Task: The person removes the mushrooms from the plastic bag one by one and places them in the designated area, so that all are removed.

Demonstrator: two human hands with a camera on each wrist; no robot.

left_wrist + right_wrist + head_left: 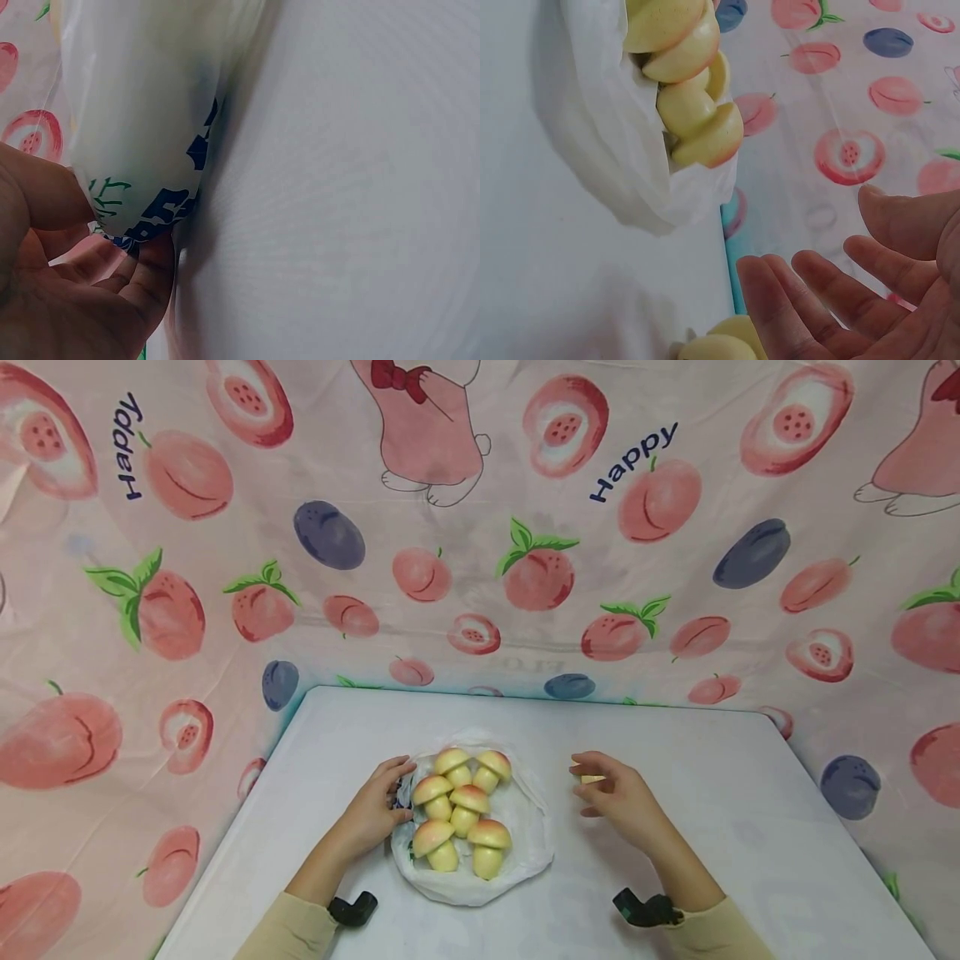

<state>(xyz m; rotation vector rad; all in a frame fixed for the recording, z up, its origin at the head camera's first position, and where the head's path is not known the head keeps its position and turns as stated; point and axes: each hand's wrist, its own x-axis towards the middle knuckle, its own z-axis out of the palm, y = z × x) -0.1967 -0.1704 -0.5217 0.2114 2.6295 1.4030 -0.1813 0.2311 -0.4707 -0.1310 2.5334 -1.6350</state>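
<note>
A white plastic bag [525, 827], its rim rolled down, stands spread on the table with several yellow mushroom-shaped pieces [470, 799] with reddish caps inside. My left hand [369, 814] pinches the bag's left rim; in the left wrist view the thumb and fingers lie on either side of the printed plastic [154, 214]. To the right of the bag, my right hand [621, 797] holds nothing, its fingers loosely bent. Another yellow piece [591, 778] lies by those fingers and is mostly hidden; in the right wrist view its rounded top [718, 349] shows beyond the fingertips.
The white table [675, 743] reaches back to a hanging pink cloth [480, 552] printed with fruit. Cloth also hangs along the left and right sides. A black strap-mounted device [648, 907] sits on each wrist.
</note>
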